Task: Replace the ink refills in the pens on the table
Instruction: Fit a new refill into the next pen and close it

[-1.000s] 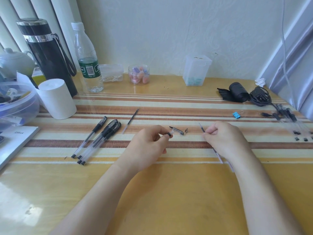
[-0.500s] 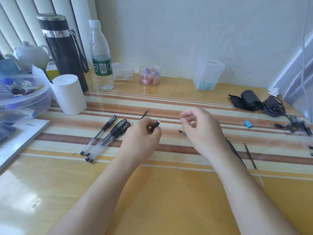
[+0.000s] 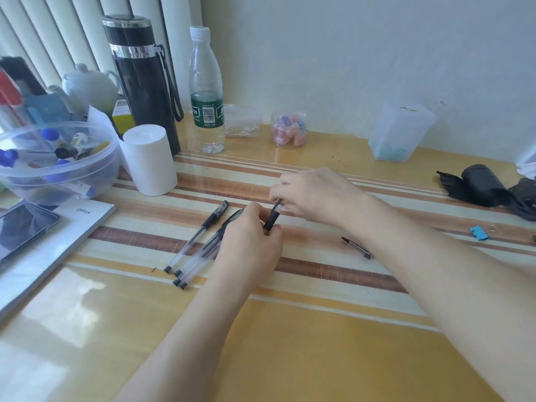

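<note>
My left hand [image 3: 249, 239] grips a clear pen barrel [image 3: 272, 220] by its black grip section, tilted up and to the right. My right hand [image 3: 314, 194] reaches over from the right. Its fingertips pinch a thin dark refill [image 3: 278, 202] at the barrel's upper open end. Several capped clear pens [image 3: 200, 242] lie side by side on the striped table [image 3: 319, 329], just left of my left hand and partly hidden by it. A loose black pen cap [image 3: 356, 248] lies on the table under my right forearm.
At the back stand a black flask [image 3: 142, 82], a water bottle [image 3: 206, 94], a white paper roll [image 3: 149, 159], a candy jar [image 3: 289, 129] and a clear box [image 3: 400, 132]. A plastic bowl [image 3: 58, 181] and a phone on a book [image 3: 23, 227] are at left. A black pouch [image 3: 478, 185] and a blue clip [image 3: 480, 233] are at right.
My right hand has moved left to meet the barrel in my left hand and closed on the thin refill at its tip. The view has shifted left.
</note>
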